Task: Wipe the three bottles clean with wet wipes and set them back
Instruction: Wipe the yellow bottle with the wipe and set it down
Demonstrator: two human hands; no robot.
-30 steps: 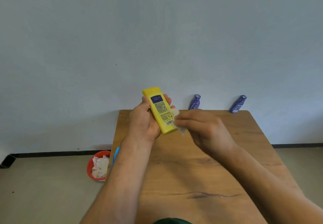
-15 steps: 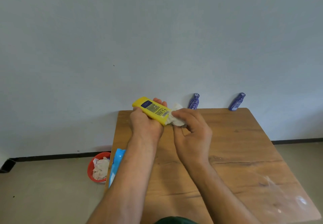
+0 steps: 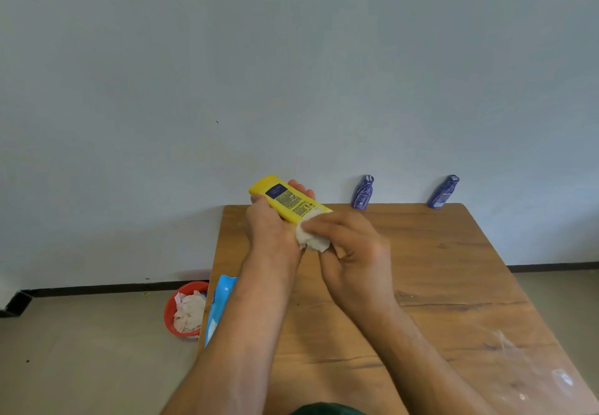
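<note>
My left hand (image 3: 270, 231) grips a yellow bottle (image 3: 285, 197) with a dark blue label, held tilted above the far left part of the wooden table (image 3: 437, 285). A crumpled white wet wipe (image 3: 309, 238) is pinched in my right hand (image 3: 353, 252) and pressed against the bottle's lower end. Two blue bottles stand at the table's far edge by the wall, one near the middle (image 3: 363, 192) and one to the right (image 3: 443, 192).
A blue wet-wipe pack (image 3: 218, 304) lies on the table's left edge, partly hidden by my left forearm. On the floor to the left sits a red bin (image 3: 173, 304) holding used wipes. Whitish smears mark the table's near right corner (image 3: 505, 343).
The yellow bottle went from nearly upright to tilted on its side. My right hand with the wipe slid from the bottle's face to its lower end and sits lower now.
</note>
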